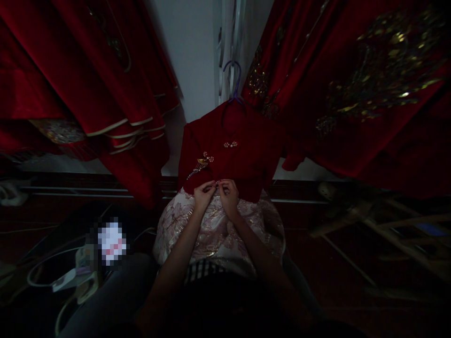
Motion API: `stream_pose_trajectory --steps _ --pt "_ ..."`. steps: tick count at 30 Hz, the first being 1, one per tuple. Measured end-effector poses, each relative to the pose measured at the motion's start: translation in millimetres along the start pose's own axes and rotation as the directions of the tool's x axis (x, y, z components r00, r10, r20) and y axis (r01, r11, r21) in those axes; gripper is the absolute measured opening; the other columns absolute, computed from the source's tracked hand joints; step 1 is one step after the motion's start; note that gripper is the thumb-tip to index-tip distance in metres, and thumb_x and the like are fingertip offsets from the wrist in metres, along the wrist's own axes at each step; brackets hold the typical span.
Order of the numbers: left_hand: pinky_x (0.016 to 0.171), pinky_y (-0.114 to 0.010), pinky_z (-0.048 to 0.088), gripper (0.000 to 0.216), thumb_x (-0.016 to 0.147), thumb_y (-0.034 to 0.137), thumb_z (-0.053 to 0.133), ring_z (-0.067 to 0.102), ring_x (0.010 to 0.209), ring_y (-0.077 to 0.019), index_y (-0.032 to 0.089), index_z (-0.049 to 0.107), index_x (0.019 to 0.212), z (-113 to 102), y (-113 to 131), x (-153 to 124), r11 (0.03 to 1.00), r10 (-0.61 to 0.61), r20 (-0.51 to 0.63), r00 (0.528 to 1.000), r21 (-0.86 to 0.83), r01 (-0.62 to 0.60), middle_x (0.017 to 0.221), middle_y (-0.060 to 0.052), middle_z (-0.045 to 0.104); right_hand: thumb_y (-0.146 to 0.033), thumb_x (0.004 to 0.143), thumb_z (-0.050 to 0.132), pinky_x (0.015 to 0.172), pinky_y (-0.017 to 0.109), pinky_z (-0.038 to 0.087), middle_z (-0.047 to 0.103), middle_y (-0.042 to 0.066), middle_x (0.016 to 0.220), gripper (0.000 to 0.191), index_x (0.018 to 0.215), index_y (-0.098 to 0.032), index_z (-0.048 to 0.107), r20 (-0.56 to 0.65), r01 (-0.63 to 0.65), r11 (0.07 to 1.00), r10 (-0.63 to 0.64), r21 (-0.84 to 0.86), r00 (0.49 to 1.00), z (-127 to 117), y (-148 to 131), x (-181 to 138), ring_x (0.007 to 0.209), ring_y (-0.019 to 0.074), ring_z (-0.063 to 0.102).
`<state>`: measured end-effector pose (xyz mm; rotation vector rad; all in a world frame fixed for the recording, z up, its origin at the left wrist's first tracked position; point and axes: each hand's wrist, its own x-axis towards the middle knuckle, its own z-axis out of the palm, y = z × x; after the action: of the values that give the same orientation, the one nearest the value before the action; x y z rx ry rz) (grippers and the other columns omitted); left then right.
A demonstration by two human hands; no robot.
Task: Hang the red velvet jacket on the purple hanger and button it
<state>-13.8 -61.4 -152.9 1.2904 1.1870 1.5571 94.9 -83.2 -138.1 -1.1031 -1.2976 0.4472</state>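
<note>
A dark red jacket (243, 159) hangs on a purple hanger (234, 80) in front of me, above a pale pink embroidered skirt (218, 230). It carries a pearl clasp (230, 144) near the collar and a gold tassel brooch (200, 165) lower left. My left hand (203, 193) and my right hand (229, 193) meet at the jacket's lower front edge. Both are closed in a pinch on a small fastening there, which is too small and dark to make out.
Red embroidered garments (105, 94) hang at the left, and another red garment (359, 94) with gold work hangs at the right. A white wall (192, 56) shows between them. Cables and a white device (75, 277) lie on the dark floor at left. Wooden slats (387, 230) lie at right.
</note>
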Motion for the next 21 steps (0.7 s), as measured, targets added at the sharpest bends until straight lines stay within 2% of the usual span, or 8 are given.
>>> stream_pose_trajectory --steps 8,12,17,21 --pt "0.075 -0.03 0.057 0.026 0.069 0.032 0.071 0.069 0.074 -0.0167 0.014 0.074 0.088 -0.6 -4.0 1.8 0.998 0.015 0.037 0.999 0.062 -0.018 0.085 -0.007 0.074 -0.027 0.085 0.056 0.059 0.021 0.049 0.059 0.003 0.094 0.009 0.087 -0.019 0.059 -0.002 -0.082 0.996 0.083 0.035 0.997 1.1 5.2 0.5 0.074 0.0105 0.06" --pt "0.075 -0.029 0.057 0.025 0.072 0.033 0.069 0.069 0.075 -0.0161 0.015 0.073 0.089 -0.8 -7.0 2.0 0.989 0.067 0.071 0.995 0.13 -0.075 0.088 -0.007 0.074 -0.028 0.085 0.055 0.058 0.02 0.048 0.058 0.003 0.095 0.01 0.089 -0.019 0.058 -0.015 -0.109 0.994 0.109 0.022 0.994 2.1 6.7 1.1 0.071 0.0096 0.058" --pt "0.074 -0.028 0.056 0.025 0.074 0.032 0.067 0.068 0.078 -0.0155 0.016 0.073 0.092 -0.2 -8.9 3.2 0.981 0.116 0.106 0.988 0.145 -0.131 0.09 -0.007 0.073 -0.031 0.083 0.057 0.057 0.02 0.047 0.056 0.004 0.096 0.015 0.09 -0.018 0.056 -0.106 -0.127 0.992 0.124 -0.023 0.987 2.8 7.0 4.0 0.067 0.0086 0.054" --pt "0.075 -0.027 0.055 0.023 0.076 0.032 0.066 0.067 0.079 -0.0147 0.017 0.071 0.094 0.2 -7.4 2.5 0.972 0.141 0.132 0.981 0.171 -0.162 0.09 -0.006 0.071 -0.028 0.083 0.055 0.058 0.021 0.045 0.056 0.003 0.093 0.013 0.091 -0.018 0.054 -0.087 -0.132 0.991 0.131 -0.013 0.988 1.9 9.4 5.2 0.066 0.0085 0.052"
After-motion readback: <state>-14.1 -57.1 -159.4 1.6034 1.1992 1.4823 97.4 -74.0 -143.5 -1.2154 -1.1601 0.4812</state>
